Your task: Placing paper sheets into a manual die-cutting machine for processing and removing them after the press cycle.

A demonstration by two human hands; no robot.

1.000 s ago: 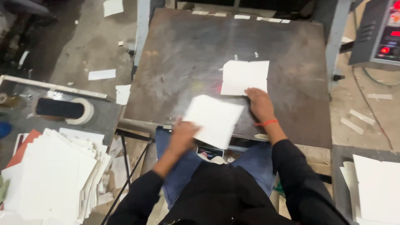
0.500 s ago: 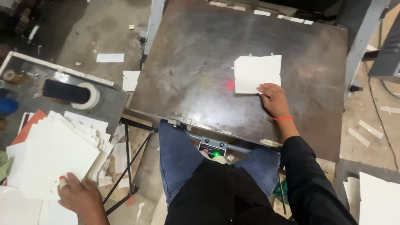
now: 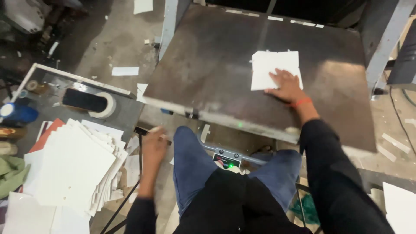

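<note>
Right grip: the right hand lies flat with the fingers spread, palm down on the white sheet. It pins the sheet instead of pinching it, probably so it cannot slide on the smooth plate.
Sheet against the grip: the sheet pokes out from under the hand towards the far side. The hand covers its near right corner and the rest lies bare. It sits flat on the metal counter, right of centre.
Wrist: a red band circles it, just above a dark sleeve.
Left grip: the left hand hangs off the counter's near left corner, over the floor, beside the person's knee. It is blurred. The fingers look loosely curled, and I cannot tell if they hold anything.
Nearest to the left hand: a stack of white sheets, fanned and uneven, lies just to its left, close enough to reach while seated.
Side tray: beyond the stack, a tape roll rests beside a dark block, well apart from both hands.
Below the counter edge: a small green light glows on a box between the knees.
Floor: paper scraps lie scattered left of the counter.
</note>
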